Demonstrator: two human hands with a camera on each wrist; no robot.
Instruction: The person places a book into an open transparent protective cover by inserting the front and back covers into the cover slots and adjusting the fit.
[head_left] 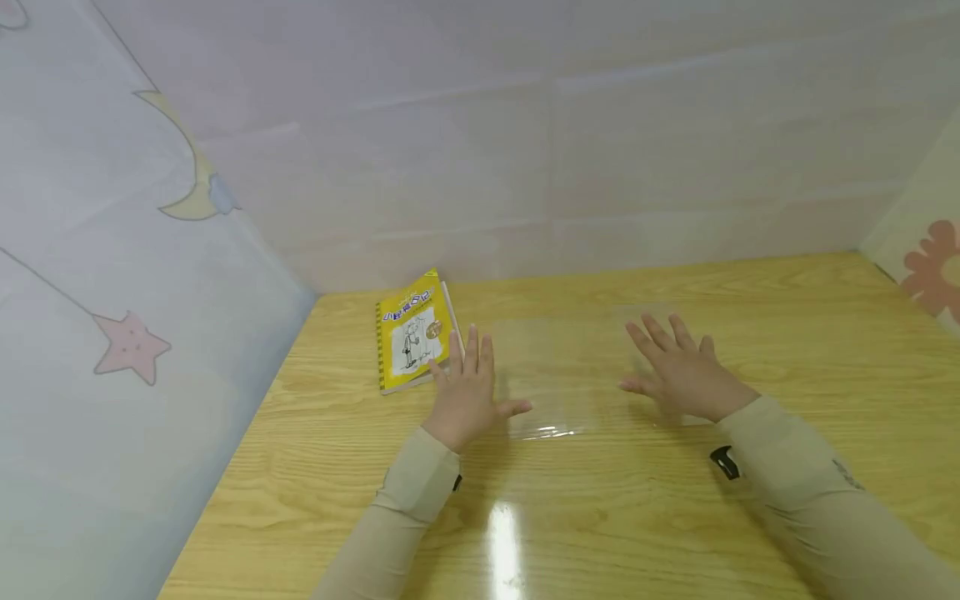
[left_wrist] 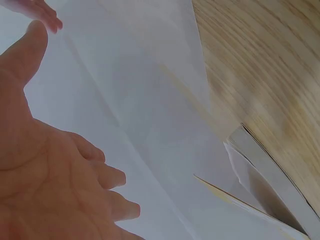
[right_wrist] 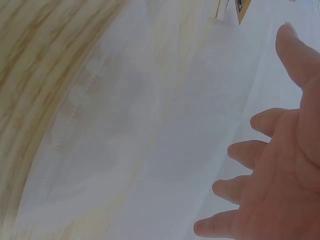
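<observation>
Beside the yellow book (head_left: 408,329), the left hand (head_left: 465,407) is held spread and empty. Next, the clear plastic sheet (head_left: 558,375) is laid on the worktop (head_left: 300,475); it could be creased by uneven pressure from the right hand (head_left: 681,377), likewise spread, well apart.

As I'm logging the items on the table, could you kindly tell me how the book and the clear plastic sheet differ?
The book is yellow with a printed cover, while the plastic sheet is see-through. The book is thick, its cover slightly lifted; the sheet is thin. The sheet also spreads wider than the book. Both lie on the wooden table.
</observation>
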